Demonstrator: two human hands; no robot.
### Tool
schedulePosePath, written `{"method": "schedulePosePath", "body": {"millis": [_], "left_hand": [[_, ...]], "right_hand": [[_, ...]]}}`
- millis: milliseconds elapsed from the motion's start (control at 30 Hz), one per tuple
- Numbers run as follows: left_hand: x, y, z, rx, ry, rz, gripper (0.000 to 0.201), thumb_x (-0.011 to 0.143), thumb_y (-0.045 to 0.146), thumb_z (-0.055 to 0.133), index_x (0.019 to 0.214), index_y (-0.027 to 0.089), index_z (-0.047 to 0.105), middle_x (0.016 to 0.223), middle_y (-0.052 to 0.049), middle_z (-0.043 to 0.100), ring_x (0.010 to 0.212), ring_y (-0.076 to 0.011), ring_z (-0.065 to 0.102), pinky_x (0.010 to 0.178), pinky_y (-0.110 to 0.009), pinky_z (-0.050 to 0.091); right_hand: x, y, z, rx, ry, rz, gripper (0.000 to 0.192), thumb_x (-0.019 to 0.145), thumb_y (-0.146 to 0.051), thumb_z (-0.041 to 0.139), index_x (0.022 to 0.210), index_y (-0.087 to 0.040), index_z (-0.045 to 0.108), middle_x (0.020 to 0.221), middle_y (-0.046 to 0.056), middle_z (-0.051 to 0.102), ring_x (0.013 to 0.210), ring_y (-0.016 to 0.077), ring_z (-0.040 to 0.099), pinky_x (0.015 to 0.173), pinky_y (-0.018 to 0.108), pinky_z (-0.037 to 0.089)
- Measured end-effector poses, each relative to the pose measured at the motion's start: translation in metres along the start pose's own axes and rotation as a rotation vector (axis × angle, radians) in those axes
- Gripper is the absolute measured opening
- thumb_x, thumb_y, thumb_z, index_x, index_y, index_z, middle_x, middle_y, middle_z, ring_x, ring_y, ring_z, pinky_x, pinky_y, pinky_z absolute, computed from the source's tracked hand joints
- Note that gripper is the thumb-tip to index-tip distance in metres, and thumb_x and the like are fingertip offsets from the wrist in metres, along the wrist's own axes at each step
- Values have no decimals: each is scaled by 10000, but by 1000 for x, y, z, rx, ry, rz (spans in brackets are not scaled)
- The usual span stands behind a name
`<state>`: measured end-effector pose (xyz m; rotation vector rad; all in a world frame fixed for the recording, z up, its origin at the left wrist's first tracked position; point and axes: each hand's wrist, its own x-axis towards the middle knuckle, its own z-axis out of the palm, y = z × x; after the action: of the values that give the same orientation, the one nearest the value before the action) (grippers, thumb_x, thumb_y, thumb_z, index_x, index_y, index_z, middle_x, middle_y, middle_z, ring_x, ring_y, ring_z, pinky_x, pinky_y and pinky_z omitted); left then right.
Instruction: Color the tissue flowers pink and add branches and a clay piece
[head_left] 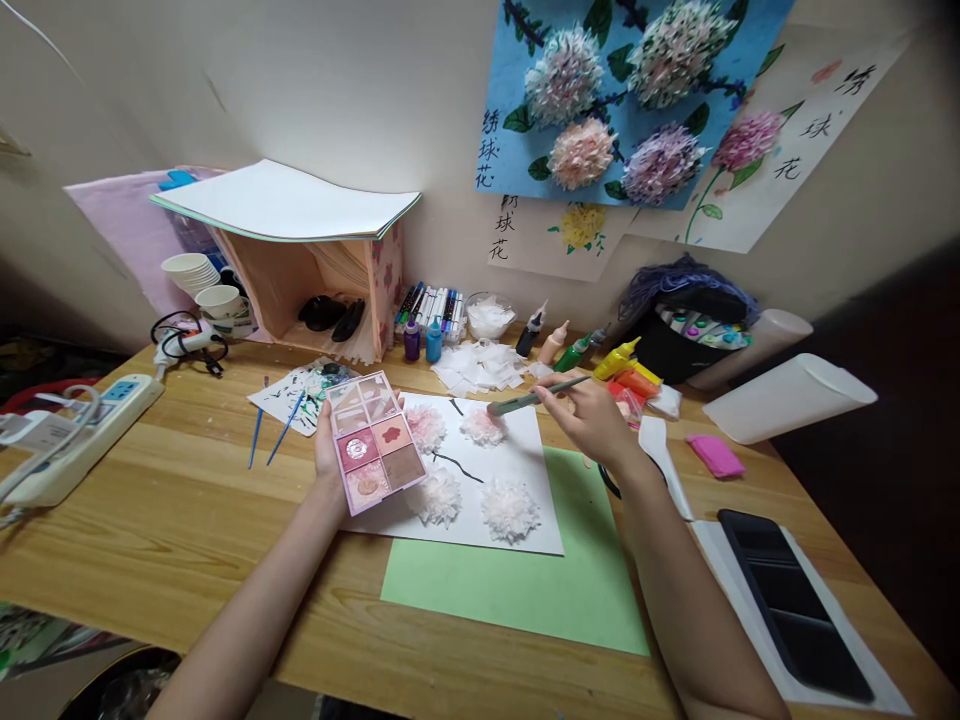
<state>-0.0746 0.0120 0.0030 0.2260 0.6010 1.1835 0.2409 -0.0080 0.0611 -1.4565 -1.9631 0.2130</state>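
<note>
- Pink plastic eyeshadow palette [373, 442], light and rigid, sits tilted in the left hand [328, 452], gripped by its edge over the wooden counter [172, 500].
- Right hand [592, 415] pinches a slim green brush [534, 398]; its tip touches a soft, fragile tissue-paper flower [482, 427].

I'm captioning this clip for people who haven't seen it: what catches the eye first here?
At the centre of the wooden desk, the left hand holds a pink makeup palette beside a white sheet bearing four fluffy tissue-paper flowers. The right hand touches a brush to the top right flower. On the wall above hangs a blue hydrangea poster.
</note>
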Motion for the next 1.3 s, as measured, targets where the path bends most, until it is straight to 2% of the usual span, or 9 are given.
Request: {"method": "schedulePosePath", "body": {"millis": [100, 233, 367, 533, 667, 800, 1000, 1167, 1300], "left_hand": [[-1, -1, 3, 3, -5, 0, 652, 861, 556, 371, 1298, 88, 492, 1056, -181, 684, 914, -299, 668, 814, -467, 519], [-1, 0, 4, 21, 0, 21, 652, 878, 550, 339, 1307, 81, 485, 1056, -185, 684, 924, -294, 667, 819, -461, 518], [-1, 0, 3, 23, 27, 35, 670, 883, 555, 325, 1321, 68, 469, 1092, -195, 670, 946, -297, 661, 838, -461, 510], [-2, 0, 5, -25, 24, 14, 687, 889, 551, 317, 1352, 56, 427, 1089, -196, 670, 972, -296, 651, 881, -466, 488], [-2, 0, 6, -46, 28, 7, 683, 891, 550, 313, 1347, 55, 431, 1095, -191, 668, 988, -294, 647, 881, -461, 490], [-2, -1, 6, -43, 41, 12, 693, 885, 559, 319, 1327, 41, 449, 1090, -201, 667, 977, -294, 651, 863, -453, 500], [-2, -2, 8, -37, 53, 19, 663, 881, 566, 324, 1261, 58, 515, 1044, -192, 683, 923, -299, 664, 817, -460, 518], [-5, -4, 12, -31, -19, -54, 725, 833, 653, 330, 1183, 66, 571, 971, -196, 693, 805, -317, 673, 715, -494, 533], [-6, -6, 15, -46, 1, -15, 681, 830, 624, 368, 1176, 78, 583, 943, -175, 700, 819, -313, 671, 750, -493, 529]], "right_hand": [[0, -3, 0, 22, 20, -11, 246, 908, -378, 461, 910, -212, 643, 922, 77, 679, 912, 246, 615, 800, 384, 480], [-1, -8, -2, -8, -145, -26, 204, 904, -341, 470, 925, -228, 639, 935, 64, 671, 880, 237, 616, 775, 379, 478], [-1, -11, -3, 4, -104, -36, 169, 878, -319, 508, 964, -228, 621, 957, 67, 658, 904, 236, 606, 798, 386, 476], [-1, -14, -4, -20, -184, -59, 145, 874, -275, 502, 947, -232, 620, 938, 56, 658, 885, 227, 603, 788, 377, 472], [-1, -14, -5, -1, -125, -66, 136, 866, -266, 509, 941, -230, 616, 943, 52, 655, 913, 229, 593, 803, 371, 466], [-1, -15, -5, -3, -159, -91, 118, 855, -237, 525, 924, -224, 620, 902, 49, 652, 862, 222, 591, 765, 364, 465], [-5, -39, -1, 249, 61, -226, 182, 876, -187, 517, 1023, -237, 612, 962, 49, 657, 918, 204, 586, 827, 359, 455], [-11, -67, 15, 418, -88, -305, 224, 873, -151, 524, 1062, -240, 604, 958, 42, 666, 910, 186, 591, 797, 338, 475], [-14, -73, 30, 455, -167, -316, 231, 875, -147, 524, 1076, -233, 600, 975, 46, 668, 933, 186, 594, 822, 349, 477]]}}
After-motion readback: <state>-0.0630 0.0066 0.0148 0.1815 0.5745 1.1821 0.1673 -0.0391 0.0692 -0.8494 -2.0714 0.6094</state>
